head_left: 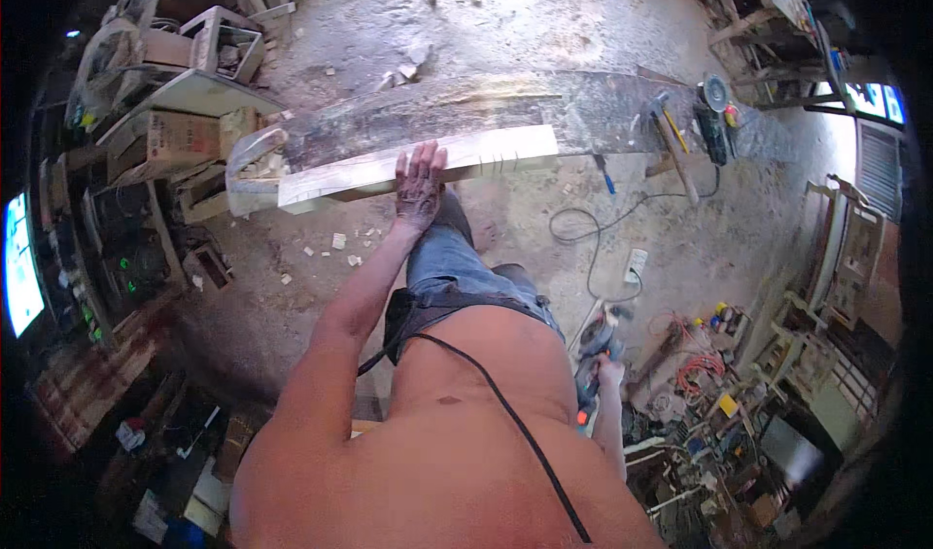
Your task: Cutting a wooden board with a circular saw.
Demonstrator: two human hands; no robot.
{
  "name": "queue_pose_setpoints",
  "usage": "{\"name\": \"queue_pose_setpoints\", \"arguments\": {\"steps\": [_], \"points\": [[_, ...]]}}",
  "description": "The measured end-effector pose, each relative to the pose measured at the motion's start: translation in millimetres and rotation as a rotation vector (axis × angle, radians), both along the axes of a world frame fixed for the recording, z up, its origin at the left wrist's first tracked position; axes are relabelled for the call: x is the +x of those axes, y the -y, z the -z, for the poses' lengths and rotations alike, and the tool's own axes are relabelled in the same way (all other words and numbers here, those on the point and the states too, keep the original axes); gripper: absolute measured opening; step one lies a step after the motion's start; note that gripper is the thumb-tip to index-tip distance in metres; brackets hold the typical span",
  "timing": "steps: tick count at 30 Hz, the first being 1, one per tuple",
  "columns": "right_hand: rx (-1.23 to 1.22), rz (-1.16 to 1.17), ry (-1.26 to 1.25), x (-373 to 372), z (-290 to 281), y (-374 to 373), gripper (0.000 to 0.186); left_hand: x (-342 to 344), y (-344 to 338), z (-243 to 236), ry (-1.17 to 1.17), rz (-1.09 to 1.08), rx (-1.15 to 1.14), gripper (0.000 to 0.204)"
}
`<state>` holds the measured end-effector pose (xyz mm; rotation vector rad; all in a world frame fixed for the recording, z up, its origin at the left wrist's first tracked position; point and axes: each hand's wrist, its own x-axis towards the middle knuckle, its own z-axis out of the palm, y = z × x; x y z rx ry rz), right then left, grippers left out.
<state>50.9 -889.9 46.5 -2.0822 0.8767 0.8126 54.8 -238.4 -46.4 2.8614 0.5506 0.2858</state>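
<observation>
My left hand [420,182] lies on a pale, squared wooden beam [505,148], its fingers stretched out across the upper face. Dark marks or cuts show along the beam's near edge toward its right end. The beam lies along the near side of a dark, worn workbench [593,97]. Low on my right side, my right hand [609,370] is closed round a power tool [589,364] with a bluish body and a round, disc-like front [600,333]. The tool's exact kind is unclear, and the arm and body hide part of it.
Toward the bench's right end lie a wooden-handled hammer [677,151], a yellow pencil [676,133], a grinder [717,131] and a blue-handled chisel [607,178]. A cord [590,248] loops over the floor near a white power strip [636,265]. Wood scraps [339,242] and piled tools [700,432] lie around.
</observation>
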Motion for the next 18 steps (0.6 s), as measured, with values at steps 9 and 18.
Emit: {"name": "queue_pose_setpoints", "arguments": {"steps": [9,18], "points": [[-0.112,-0.078,-0.075,-97.4,11.3,10.0,0.018,4.9,0.6,2.5,0.068,-0.004,0.088,0.082],[-0.067,0.028,-0.038,-121.0,25.6,-1.4,0.018,27.0,-36.8,-6.5,0.155,0.115,-0.072,0.078]]}}
